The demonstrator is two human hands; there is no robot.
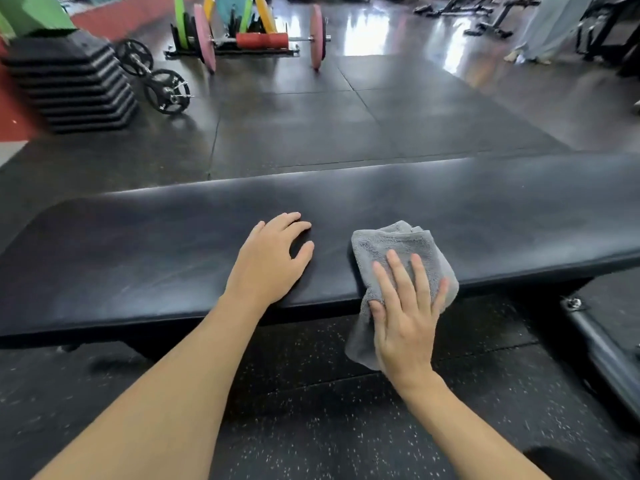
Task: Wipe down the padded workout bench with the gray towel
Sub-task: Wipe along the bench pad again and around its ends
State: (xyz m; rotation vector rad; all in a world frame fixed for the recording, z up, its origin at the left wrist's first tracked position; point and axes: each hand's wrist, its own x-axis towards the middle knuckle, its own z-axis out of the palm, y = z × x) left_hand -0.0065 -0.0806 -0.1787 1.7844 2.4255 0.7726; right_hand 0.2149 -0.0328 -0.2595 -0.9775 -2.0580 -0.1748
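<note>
Padded workout bench (450, 202), serving as the counter: black, glossy upholstery, running across the view from a rounded end at the left to past the right edge. Frame and legs dark, partly visible beneath its near edge.

Gray towel (391, 251): bunched terry cloth, lying on the counter's near edge, right of the counter's middle. Its far part rests on the padding; its near part hangs over the edge toward the floor.

Right hand (405, 313): laid flat on the towel at the counter's near edge, fingers spread and pointing away from the person, thumb tucked against the hanging cloth. Grip: wide, pressing the towel down on the padding instead of clenching it.

Left hand (268, 261): palm down on the bare padding, just left of the towel and not touching it. Fingers loosely curved, tips on the counter. Grip: wide, holding nothing.

Floor (294, 126): dark rubber tiles beyond the counter, speckled rubber on the near side.

Stack of black step platforms (72, 81): well beyond the counter, far left.

Two black weight plates on a short bar (152, 76): on the floor just right of the platforms.

Barbell with pink plates (259, 39): well beyond the counter, in front of a rack of coloured plates (228, 15).

Further dark gym frames (491, 15): far right, blurred.
</note>
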